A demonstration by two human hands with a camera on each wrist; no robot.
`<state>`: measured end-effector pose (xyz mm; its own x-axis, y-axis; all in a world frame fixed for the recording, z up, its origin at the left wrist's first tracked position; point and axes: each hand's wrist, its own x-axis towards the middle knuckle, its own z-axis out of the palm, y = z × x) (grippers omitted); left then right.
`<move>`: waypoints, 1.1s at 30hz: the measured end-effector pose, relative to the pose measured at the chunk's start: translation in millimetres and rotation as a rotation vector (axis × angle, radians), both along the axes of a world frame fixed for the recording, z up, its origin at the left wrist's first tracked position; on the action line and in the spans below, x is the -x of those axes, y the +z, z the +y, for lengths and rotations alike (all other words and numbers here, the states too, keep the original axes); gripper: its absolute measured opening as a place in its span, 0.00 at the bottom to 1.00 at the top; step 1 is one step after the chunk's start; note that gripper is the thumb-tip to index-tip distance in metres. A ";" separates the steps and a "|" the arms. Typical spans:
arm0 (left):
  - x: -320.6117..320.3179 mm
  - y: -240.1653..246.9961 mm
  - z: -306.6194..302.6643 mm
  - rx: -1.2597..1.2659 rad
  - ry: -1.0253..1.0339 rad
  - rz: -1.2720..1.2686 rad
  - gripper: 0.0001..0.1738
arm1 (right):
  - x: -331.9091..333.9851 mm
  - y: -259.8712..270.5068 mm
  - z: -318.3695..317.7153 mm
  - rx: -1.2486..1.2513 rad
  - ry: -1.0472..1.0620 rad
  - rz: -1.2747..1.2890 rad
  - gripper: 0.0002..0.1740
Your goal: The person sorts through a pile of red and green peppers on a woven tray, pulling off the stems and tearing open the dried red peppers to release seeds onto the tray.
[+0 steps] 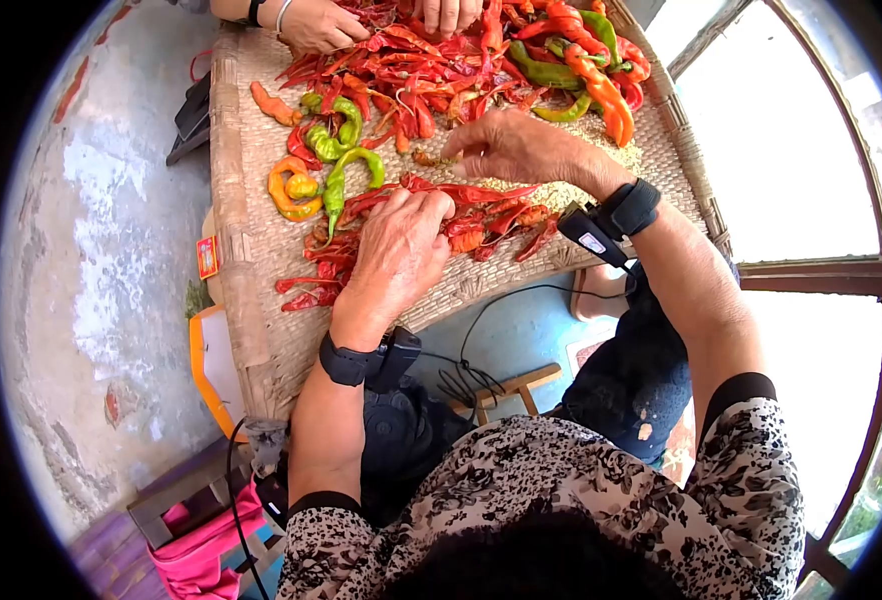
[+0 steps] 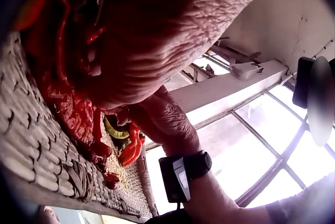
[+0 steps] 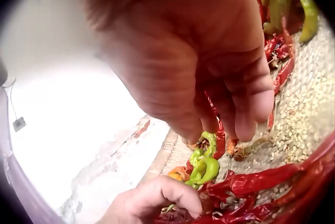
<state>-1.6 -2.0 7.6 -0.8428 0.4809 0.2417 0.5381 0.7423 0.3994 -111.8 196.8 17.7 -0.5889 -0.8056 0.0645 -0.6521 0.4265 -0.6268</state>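
Dried red chili peppers [image 1: 481,217] lie in a row near the front edge of a woven tray [image 1: 251,190]. Over the row's left part is my left hand [image 1: 397,245], its fingers bent down and gripping among the chilies; the fingertips are hidden from above. In the right wrist view, the thumb and forefinger of this left hand [image 3: 159,198] curve onto the chilies. My right hand [image 1: 536,152] hovers behind the row, fingers loosely bent with a gap to the thumb. Below its fingertips lies a small brownish pepper piece [image 1: 426,158], beside pale scattered seeds [image 3: 301,124].
A big heap of red chilies [image 1: 411,75] fills the tray's far side, where another person's hands [image 1: 319,25] work. Curled green peppers [image 1: 346,165] and an orange pepper [image 1: 291,190] lie left. Fresh peppers [image 1: 596,70] sit far right. Windows [image 1: 801,130] stand right; a cable [image 1: 481,330] hangs below.
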 end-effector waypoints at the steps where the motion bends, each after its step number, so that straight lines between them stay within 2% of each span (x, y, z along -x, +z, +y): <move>1: 0.8 0.5 -1.5 -0.033 0.029 -0.008 0.14 | -5.8 -2.6 -1.3 -0.037 0.048 -0.090 0.20; 3: 2.3 2.1 -3.0 -0.087 0.081 -0.002 0.14 | -17.3 -4.3 -4.8 -0.051 0.094 -0.254 0.17; 4: 2.4 2.8 -3.6 -0.088 0.080 0.001 0.14 | -21.7 -4.4 -6.2 -0.053 0.092 -0.251 0.17; 7: 1.3 3.7 -4.7 -0.134 0.105 -0.019 0.13 | -32.6 1.6 -11.5 0.133 0.007 -0.299 0.13; 10: 0.5 4.3 -3.9 -0.111 0.124 -0.037 0.13 | -33.8 2.4 -14.2 0.114 -0.013 -0.207 0.10; 11: 0.8 2.6 -3.5 -0.127 0.129 -0.036 0.14 | -32.4 -8.3 -15.0 0.214 -0.003 -0.150 0.08; 14: 0.6 4.3 -3.2 -0.167 0.133 -0.112 0.15 | -33.2 -1.3 -14.5 0.219 0.014 -0.074 0.08; 16: 0.3 6.1 -3.0 -0.145 0.159 -0.156 0.16 | -30.9 7.2 -10.8 0.193 0.019 -0.077 0.07; 18: 1.2 0.2 -6.2 -0.133 0.152 -0.046 0.16 | -19.9 9.5 -3.3 -0.008 0.016 -0.050 0.05; 19: 1.8 -0.1 -6.7 -0.134 0.152 -0.044 0.16 | -15.4 9.5 1.3 0.136 -0.020 -0.003 0.04; 20: 2.2 0.0 -7.0 -0.115 0.181 -0.011 0.15 | -7.8 11.8 7.8 0.174 -0.058 -0.023 0.07; 22: 3.2 -0.3 -8.4 -0.095 0.210 0.024 0.14 | -1.9 28.4 11.1 0.346 -0.351 -0.136 0.11; 24: 3.7 -1.2 -9.2 -0.018 0.236 0.009 0.11 | 16.0 20.5 9.0 0.766 -0.550 -0.125 0.19; 25: 3.2 -1.0 -8.5 -0.018 0.237 0.010 0.11 | 17.9 21.2 11.4 0.707 -0.619 -0.064 0.27; 26: 2.6 -0.4 -7.2 -0.006 0.226 0.011 0.09 | 19.5 14.3 10.3 0.708 -0.616 -0.062 0.27; 28: 2.9 -0.3 -6.5 0.007 0.214 0.011 0.08 | 18.5 1.1 3.3 0.473 -0.584 0.326 0.30; 29: 2.7 -1.3 -6.7 0.026 0.196 0.037 0.07 | 16.8 -4.8 5.9 0.356 -0.475 0.170 0.26; 30: 2.4 -2.4 -6.8 0.045 0.179 0.063 0.07 | 16.1 -9.9 2.7 0.098 -0.389 0.097 0.22; 32: 2.9 -3.6 -6.8 0.049 0.180 0.060 0.07 | 10.0 -37.1 -7.9 0.077 -0.218 0.187 0.18; 33: 2.8 -4.0 -7.2 0.054 0.179 0.059 0.07 | 4.6 -41.0 -14.6 0.012 -0.204 0.254 0.17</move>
